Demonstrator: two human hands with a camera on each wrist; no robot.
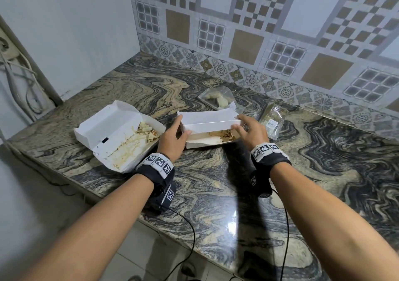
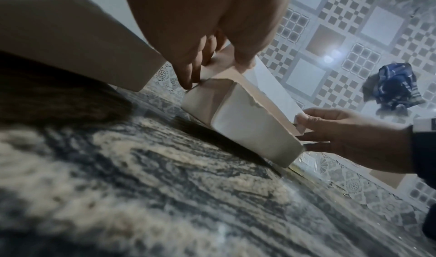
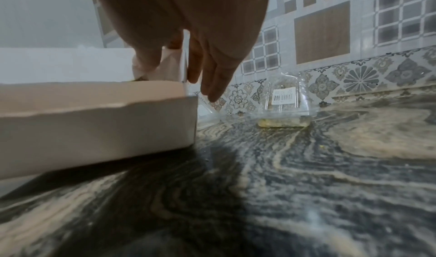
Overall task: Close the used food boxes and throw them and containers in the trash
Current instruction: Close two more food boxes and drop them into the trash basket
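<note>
Two used white food boxes lie on the marble counter (image 1: 216, 183). The left box (image 1: 116, 136) lies fully open with food scraps and grease inside. The middle box (image 1: 210, 129) has its lid (image 1: 208, 121) half lowered over leftover scraps. My left hand (image 1: 173, 138) pinches the lid's left end, thumb in front, as the left wrist view shows (image 2: 212, 65). My right hand (image 1: 250, 129) pinches the lid's right end with thumb and fingers (image 3: 165, 59). Behind the middle box lie a clear plastic bag (image 1: 219, 99) with leftovers and a clear plastic container (image 1: 273, 121) with a barcode label (image 3: 283, 96).
A patterned tile wall (image 1: 280, 32) runs along the back of the counter, a plain white wall (image 1: 75, 32) at the left. Cables and a socket (image 1: 8, 49) hang at the far left. The counter's front edge (image 1: 172, 233) runs diagonally below my wrists. A blue cloth (image 2: 396, 87) hangs on the tiles.
</note>
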